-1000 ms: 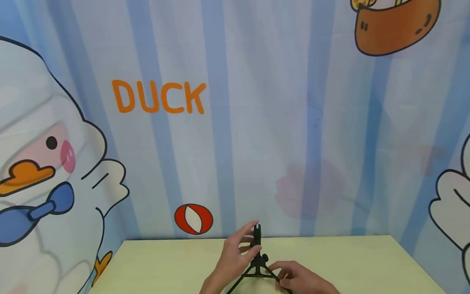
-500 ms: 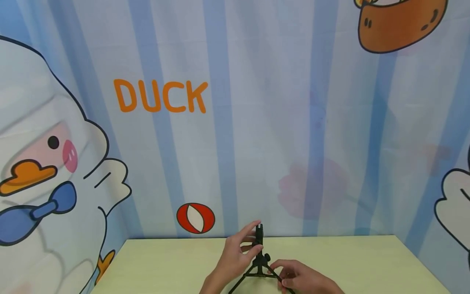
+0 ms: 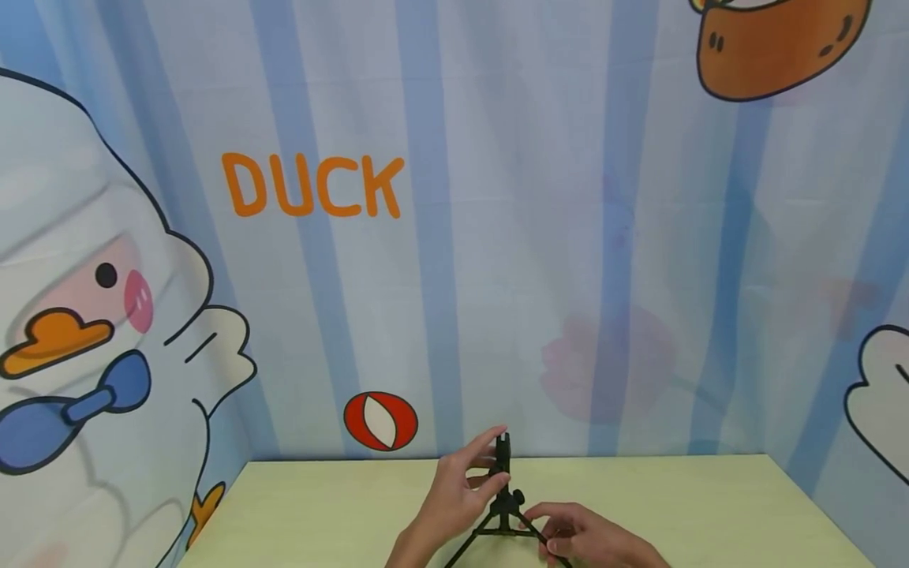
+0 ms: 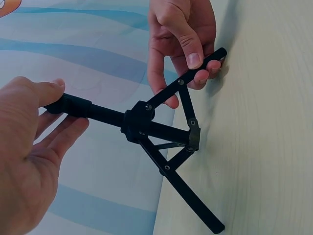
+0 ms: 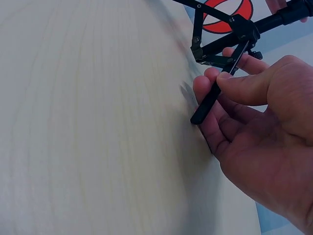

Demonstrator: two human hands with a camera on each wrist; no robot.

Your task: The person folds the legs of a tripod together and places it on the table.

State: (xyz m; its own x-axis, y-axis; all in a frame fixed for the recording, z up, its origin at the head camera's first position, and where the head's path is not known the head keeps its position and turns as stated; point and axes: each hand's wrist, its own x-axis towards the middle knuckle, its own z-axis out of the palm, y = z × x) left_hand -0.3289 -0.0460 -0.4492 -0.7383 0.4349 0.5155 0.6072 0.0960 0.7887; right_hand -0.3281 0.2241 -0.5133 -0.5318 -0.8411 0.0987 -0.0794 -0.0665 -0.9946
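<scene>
A small black tripod (image 3: 505,502) stands upright at the front middle of the table, its legs spread and joined by braces to the centre post. My left hand (image 3: 454,491) grips the top of the post between thumb and fingers; in the left wrist view that hand (image 4: 34,152) comes in from the left. Low on the right, my right hand (image 3: 592,536) pinches one leg. In the right wrist view the thumb of the right hand (image 5: 264,112) lies on that leg (image 5: 208,105), with fingers behind it. A small knob (image 3: 518,497) sticks out from the tripod's collar.
The pale wooden table (image 3: 341,505) reaches back to a blue-and-white striped curtain (image 3: 497,237) printed with a duck (image 3: 85,315), orange lettering (image 3: 312,187) and a red-and-white ball (image 3: 381,421). The curtain also runs along the left and right sides.
The head view has shifted slightly, so everything sits a little farther right in it. Both hands keep their hold on the tripod, with no clear movement.
</scene>
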